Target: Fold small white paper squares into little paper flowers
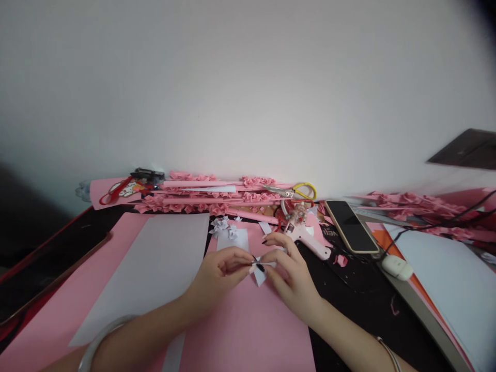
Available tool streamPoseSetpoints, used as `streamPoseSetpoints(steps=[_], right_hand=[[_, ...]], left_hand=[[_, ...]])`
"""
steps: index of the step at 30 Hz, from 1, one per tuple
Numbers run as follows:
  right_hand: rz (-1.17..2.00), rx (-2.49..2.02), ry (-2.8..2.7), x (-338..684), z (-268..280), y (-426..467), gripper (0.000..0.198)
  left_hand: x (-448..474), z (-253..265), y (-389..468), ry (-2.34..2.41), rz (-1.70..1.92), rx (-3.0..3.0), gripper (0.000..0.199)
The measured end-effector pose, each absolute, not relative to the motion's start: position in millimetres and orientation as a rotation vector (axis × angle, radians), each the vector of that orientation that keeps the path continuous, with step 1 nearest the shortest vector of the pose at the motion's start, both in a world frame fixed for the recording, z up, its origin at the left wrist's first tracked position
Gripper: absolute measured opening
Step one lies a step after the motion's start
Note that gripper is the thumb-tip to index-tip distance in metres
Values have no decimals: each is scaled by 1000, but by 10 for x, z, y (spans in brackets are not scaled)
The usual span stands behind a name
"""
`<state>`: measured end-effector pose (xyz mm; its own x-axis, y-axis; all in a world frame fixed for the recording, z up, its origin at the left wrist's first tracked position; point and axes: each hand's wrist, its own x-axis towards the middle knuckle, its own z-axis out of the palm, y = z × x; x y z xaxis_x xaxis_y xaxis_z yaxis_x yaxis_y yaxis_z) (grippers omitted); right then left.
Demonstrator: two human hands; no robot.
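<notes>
Between my two hands is a small folded white paper flower (259, 276), with pointed flaps sticking out below and to the right. My left hand (227, 268) pinches its left side between thumb and fingers. From the right, my right hand (287, 266) grips the same paper with thumb and index finger, its other fingers raised and curled. Parts of the paper are hidden behind the fingertips. Just beyond my hands, several finished-looking white paper flowers (220, 226) lie by a white paper sheet (236, 238). Pink paper (251, 330) is spread beneath my hands.
A pink glue gun (310, 240) and a phone (352, 227) lie to the right, with a white earbud case (398, 267). Yellow-handled scissors (306, 191) and pink paper flower stems (217, 199) line the wall. White sheets (155, 258) cover the left; a paper stack (457, 274) sits right.
</notes>
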<state>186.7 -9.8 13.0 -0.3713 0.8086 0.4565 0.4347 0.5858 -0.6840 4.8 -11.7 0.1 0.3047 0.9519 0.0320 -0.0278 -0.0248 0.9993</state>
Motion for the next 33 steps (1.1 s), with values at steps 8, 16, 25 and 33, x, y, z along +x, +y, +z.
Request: streamPoseSetpoints(steps=[8, 16, 25, 33], right_hand=[[683, -975, -1959, 1869, 101, -80, 16], [702, -985, -1930, 1873, 104, -67, 15], [769, -1025, -1822, 1858, 88, -61, 13], [817, -1000, -1842, 1857, 102, -63, 15]], left_hand=[[56, 2, -99, 878, 1015, 1162, 18], [68, 11, -88, 878, 984, 1128, 28], [64, 26, -75, 852, 956, 1057, 28], [65, 19, -73, 911, 961, 1033, 42]])
